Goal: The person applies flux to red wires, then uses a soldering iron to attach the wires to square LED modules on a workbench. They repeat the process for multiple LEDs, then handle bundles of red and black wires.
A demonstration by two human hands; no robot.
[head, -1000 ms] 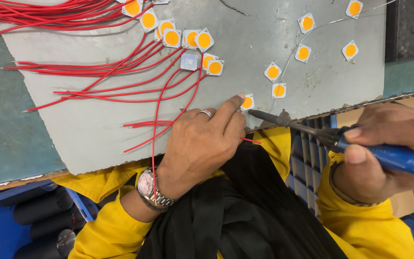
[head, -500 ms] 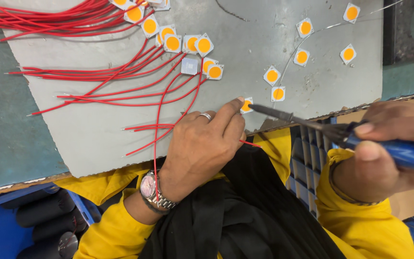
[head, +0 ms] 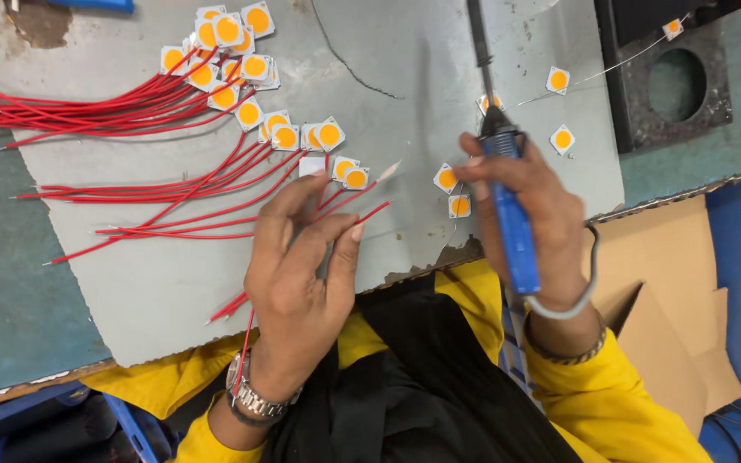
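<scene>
My left hand (head: 302, 266) lies over the grey board (head: 173, 283) and pinches a red wire (head: 362, 214) whose small white chip end (head: 388, 170) sticks up to the right. My right hand (head: 529, 201) grips a blue-handled soldering iron (head: 508, 214); its dark shaft (head: 478, 51) points away from me across the board. Two square white chips with orange centres (head: 452, 190) lie just left of the right hand. A metal watch (head: 255, 399) is on my left wrist.
Many red wires (head: 113, 111) fan out left, ending in a cluster of orange-centred chips (head: 242, 77). Loose chips (head: 559, 81) lie right of the iron. A black block with a round hole (head: 675, 81) stands top right; brown cardboard (head: 671, 300) at right.
The right hand swung the soldering iron from lying across toward the left to pointing away up the board. The left hand lifted off a chip and now pinches a red wire.
</scene>
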